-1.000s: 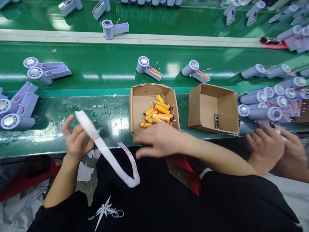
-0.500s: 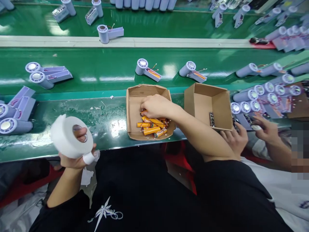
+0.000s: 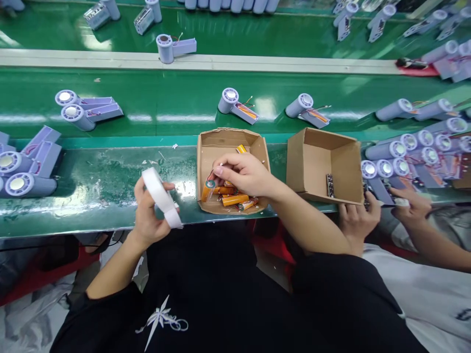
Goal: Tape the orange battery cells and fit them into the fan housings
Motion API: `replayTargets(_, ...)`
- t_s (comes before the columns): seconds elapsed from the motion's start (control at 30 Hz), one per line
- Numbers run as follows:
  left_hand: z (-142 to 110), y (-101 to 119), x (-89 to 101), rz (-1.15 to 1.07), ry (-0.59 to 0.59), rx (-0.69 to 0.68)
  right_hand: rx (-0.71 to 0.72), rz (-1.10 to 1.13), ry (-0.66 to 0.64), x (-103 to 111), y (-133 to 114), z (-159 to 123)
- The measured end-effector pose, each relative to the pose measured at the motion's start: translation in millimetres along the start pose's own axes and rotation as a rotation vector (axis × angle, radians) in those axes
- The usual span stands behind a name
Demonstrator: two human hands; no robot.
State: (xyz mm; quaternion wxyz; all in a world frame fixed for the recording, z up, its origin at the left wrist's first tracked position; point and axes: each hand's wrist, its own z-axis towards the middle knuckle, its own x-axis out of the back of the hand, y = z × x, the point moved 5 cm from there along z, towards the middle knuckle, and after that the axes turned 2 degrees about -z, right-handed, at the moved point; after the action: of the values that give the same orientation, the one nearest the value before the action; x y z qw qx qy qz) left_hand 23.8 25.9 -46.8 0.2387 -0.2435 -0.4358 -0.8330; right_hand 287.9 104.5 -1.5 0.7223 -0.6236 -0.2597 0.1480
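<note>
My left hand [image 3: 149, 213] is closed round a roll of white tape [image 3: 157, 191], held edge-on above the near edge of the green bench, with fingers through its core. Over the left cardboard box [image 3: 200, 162], my right hand [image 3: 241, 171] pinches the thin wire of an orange battery [image 3: 208, 190]. That battery hangs upright below my fingertips at the box's left side. Several more orange batteries [image 3: 235, 199] lie loose in the same box, partly hidden under my right hand.
A second cardboard box [image 3: 298, 162] with a small dark circuit board [image 3: 329, 185] stands to the right. Lilac fan housings [image 3: 33, 185] crowd the left, and more housings [image 3: 397, 147] the right. A co-worker's hands [image 3: 358, 220] work beside the second box. Housings also lie on the green belt [image 3: 176, 108].
My right hand has lifted a battery by its wire from the pile. My left hand has moved right with the tape roll, turning it from face-on to edge-on.
</note>
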Motion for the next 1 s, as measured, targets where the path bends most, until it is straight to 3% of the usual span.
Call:
replayTargets(0.13,6.8,34.5,-23.5,-0.113,0.000,-0.193,-0.044,0.146,0.153,-21.5,-7.4,-12.7)
replayTargets(0.3,7.1,54.3,-36.2,-0.161,0.044,-0.226,-0.067,0.286,0.241,-29.4,-15.7,-27.1)
replayTargets(0.53,4.0,49.0,-37.7,-0.362,0.090,-0.158,-0.007,0.378,0.214,-28.4,-3.1,-32.7)
replayTargets(0.77,-5.5,41.2,-40.9,-0.386,0.107,-0.131,0.289,-0.035,0.066,-40.0,-1.8,-39.9)
replayTargets(0.9,-2.2,42.7,-39.7,-0.378,0.078,-0.131,0.177,0.097,0.148,-42.4,10.3,-44.8)
replayTargets(1.0,5.7,49.5,-31.9,-0.212,-0.019,-0.299,0.052,0.253,0.266,-27.4,14.0,-49.7)
